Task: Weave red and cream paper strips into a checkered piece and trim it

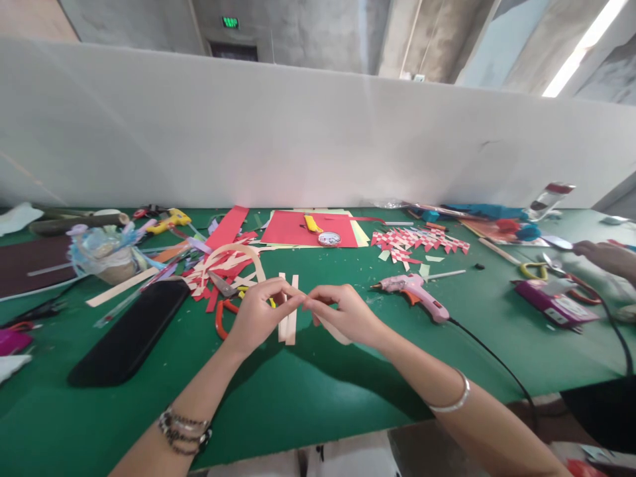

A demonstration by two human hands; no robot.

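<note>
My left hand (258,315) and my right hand (345,311) meet above the green table, thumbs and fingertips pinched together. A cream paper strip (335,330) hangs below my right fingers, and its pinched part is mostly hidden. Behind my left hand a similar strip (243,250) arches up; I cannot tell whether the two are one piece. Two short cream strips (291,321) lie on the table just beyond my fingertips. Partly covered by my left hand are orange-handled scissors (222,318). A pink glue gun (415,291) rests to the right of my right hand.
Red and cream paper scraps (218,265) are heaped at left, near a black case (132,331). Red paper sheets (288,228) with a round tin (328,238) lie at the back. Woven checkered pieces (422,240) sit behind the glue gun. Another person's hand (603,255) reaches in at right.
</note>
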